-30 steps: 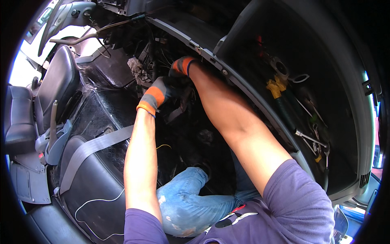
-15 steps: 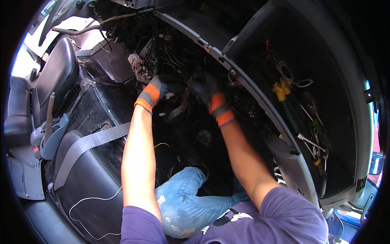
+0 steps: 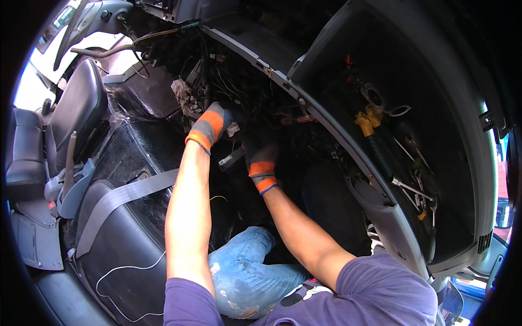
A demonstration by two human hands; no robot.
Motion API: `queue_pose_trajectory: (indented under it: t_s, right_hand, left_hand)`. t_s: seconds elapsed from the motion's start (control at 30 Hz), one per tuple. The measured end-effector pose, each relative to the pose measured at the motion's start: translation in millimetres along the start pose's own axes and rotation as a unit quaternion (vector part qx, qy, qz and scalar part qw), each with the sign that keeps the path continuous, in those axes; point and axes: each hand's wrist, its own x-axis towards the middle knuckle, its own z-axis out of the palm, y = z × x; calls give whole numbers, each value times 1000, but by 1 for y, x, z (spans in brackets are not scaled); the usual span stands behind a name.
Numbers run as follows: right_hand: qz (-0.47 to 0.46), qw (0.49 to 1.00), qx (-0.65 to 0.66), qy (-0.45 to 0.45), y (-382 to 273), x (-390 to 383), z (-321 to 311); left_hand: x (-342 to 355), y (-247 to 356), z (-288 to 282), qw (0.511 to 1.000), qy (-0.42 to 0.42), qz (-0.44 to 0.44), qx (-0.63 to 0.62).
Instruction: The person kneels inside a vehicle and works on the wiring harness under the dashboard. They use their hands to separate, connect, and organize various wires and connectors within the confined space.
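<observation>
- Left fingers: lost in shadow; whether apart, together or clamped on something, one cannot tell.
- Right fingers: also too dark to tell.
- The left hand (image 3: 219, 118), gloved in orange and grey, reaches in just below the wires (image 3: 224, 82), which lie at its 12 o'clock.
- A white scrap (image 3: 232, 129) shows just beside it, at 4 o'clock.
- The right hand (image 3: 261, 156), likewise gloved, has a grey strip (image 3: 232, 158) near it at 9 o'clock and reddish wires (image 3: 299, 119) at 2 o'clock.
- At the left hand's 10 o'clock: a crumpled cloth (image 3: 181, 93).
- Farther, at 8 o'clock: a grey belt (image 3: 125, 196).
- Well apart, at the right hand's 3 o'clock: a wrench (image 3: 434, 205).
</observation>
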Motion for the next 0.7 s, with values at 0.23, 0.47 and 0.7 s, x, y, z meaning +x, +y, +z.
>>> queue_pose_trajectory:
  t_s: [0.23,0.47,0.7]
  right_hand:
    - [-210,931,-254,-154,7,28,-34]
    - [2,865,-374,-334,-60,141,26]
    - [41,659,-463,-592,21,205,101]
  left_hand:
    - [1,-11,8,992,-30,25,-119]
    - [-3,2,4,962,-40,-76,-261]
    - [-17,2,6,941,21,-179,-285]
